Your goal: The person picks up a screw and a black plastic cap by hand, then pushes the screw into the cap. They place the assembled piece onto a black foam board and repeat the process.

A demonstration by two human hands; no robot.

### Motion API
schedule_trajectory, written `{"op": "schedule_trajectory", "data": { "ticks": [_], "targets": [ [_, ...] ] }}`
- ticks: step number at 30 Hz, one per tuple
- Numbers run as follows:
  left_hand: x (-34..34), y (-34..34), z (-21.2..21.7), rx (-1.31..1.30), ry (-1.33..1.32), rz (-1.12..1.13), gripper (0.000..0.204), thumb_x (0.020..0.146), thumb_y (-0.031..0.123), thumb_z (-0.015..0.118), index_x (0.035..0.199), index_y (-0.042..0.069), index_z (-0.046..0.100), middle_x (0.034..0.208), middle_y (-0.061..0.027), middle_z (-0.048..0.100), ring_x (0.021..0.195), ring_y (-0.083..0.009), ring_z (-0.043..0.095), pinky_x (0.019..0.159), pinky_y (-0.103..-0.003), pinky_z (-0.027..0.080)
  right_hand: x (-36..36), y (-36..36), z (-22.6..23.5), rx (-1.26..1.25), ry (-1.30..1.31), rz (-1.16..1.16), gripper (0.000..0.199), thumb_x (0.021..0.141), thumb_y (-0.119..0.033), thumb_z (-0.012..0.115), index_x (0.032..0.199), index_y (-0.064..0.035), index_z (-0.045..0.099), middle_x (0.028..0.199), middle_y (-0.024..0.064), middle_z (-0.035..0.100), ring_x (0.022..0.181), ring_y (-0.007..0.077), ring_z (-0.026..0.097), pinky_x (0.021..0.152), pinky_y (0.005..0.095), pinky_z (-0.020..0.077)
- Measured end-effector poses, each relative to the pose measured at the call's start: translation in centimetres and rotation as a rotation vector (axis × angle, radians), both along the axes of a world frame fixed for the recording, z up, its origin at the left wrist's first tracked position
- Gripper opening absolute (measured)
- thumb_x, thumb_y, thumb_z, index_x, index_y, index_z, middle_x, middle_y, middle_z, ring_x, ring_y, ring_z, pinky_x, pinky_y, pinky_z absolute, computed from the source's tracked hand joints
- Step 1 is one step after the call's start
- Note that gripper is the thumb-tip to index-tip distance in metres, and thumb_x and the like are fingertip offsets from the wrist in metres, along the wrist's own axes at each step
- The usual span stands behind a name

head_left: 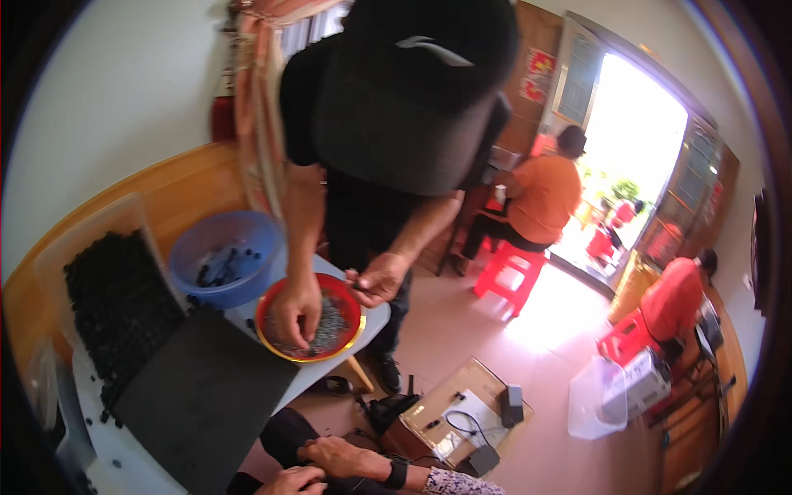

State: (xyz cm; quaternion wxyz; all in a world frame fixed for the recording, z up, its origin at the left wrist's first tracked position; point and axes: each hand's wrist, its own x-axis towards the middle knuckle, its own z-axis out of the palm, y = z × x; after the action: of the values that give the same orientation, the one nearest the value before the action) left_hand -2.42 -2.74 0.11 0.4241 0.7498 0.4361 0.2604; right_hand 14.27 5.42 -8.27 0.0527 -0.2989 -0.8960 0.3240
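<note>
Low in the picture, my right hand [338,455] rests over my dark-trousered leg, with a dark band on its wrist. Its fingers lie loosely, and no object shows in it. My left hand [289,480] sits close beside it at the lower edge, its fingers partly cut off and hidden. Beyond them, a person in a black cap [404,99] bends over a red bowl [356,307] of small grey pieces. One of that person's hands [297,313] reaches into the bowl; the other [381,279] pinches a small dark piece.
On the white table [124,462] are a black sheet [206,396], a clear bin of black parts [115,289] and a blue basin [227,239]. A cardboard box [412,429] bearing cables stands on the floor. Two seated people in orange work farther off, near a red stool [510,276].
</note>
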Motion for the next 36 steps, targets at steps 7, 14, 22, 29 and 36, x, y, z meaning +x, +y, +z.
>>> {"op": "schedule_trajectory", "data": {
  "ticks": [7,14,22,29,36],
  "targets": [
    [-4.0,-0.7,0.1,-0.243,0.122,-0.044,0.015,0.089,0.006,0.056,0.094,-0.003,0.066,0.084,-0.0156,0.071,0.079,-0.0291,0.069,0.075,-0.035,0.052,-2.6,-3.7,-0.2,0.256,0.103,0.118,0.022,0.092,-0.027,0.048,0.092,-0.0071,0.058,0.091,0.0086,0.061,0.086,0.0257,0.059,0.074,0.0409,0.0455],
    [-3.2,-1.9,0.1,-0.337,0.125,0.001,0.018,0.091,0.009,0.055,0.091,-0.003,0.068,0.082,-0.0149,0.072,0.077,-0.0243,0.069,0.072,-0.033,0.051,-2.1,-7.4,0.3,0.583,-0.015,-0.005,0.022,0.091,-0.031,0.044,0.094,-0.0113,0.055,0.090,0.0060,0.052,0.083,0.0211,0.051,0.074,0.0347,0.0388],
    [-3.6,-3.9,-4.2,-0.262,0.149,-0.029,0.017,0.089,0.011,0.059,0.089,-0.005,0.066,0.075,-0.0197,0.067,0.068,-0.0258,0.065,0.065,-0.035,0.049,-2.2,-11.3,-0.5,0.491,0.051,-0.208,0.023,0.088,-0.031,0.050,0.090,-0.0096,0.059,0.087,0.0078,0.055,0.081,0.0222,0.054,0.071,0.0356,0.0420],
    [-1.0,-4.6,0.5,-0.032,0.032,0.163,0.013,0.092,0.009,0.056,0.092,-0.002,0.063,0.081,-0.0170,0.066,0.073,-0.0252,0.064,0.067,-0.034,0.048,-1.6,-9.7,-0.7,-0.041,0.099,-0.276,0.022,0.087,-0.022,0.059,0.084,-0.0019,0.067,0.084,0.0193,0.069,0.078,0.0360,0.069,0.066,0.0461,0.0563],
    [-5.1,-6.0,-0.5,-0.228,-0.037,0.552,0.015,0.091,0.009,0.054,0.090,0.000,0.066,0.082,-0.0043,0.070,0.068,-0.0068,0.057,0.061,-0.021,0.041,-2.6,-8.9,-3.0,-0.154,0.174,-0.114,0.019,0.084,-0.019,0.064,0.096,-0.0037,0.062,0.094,0.0186,0.067,0.084,0.0377,0.067,0.070,0.0458,0.0561]
  ]
}}
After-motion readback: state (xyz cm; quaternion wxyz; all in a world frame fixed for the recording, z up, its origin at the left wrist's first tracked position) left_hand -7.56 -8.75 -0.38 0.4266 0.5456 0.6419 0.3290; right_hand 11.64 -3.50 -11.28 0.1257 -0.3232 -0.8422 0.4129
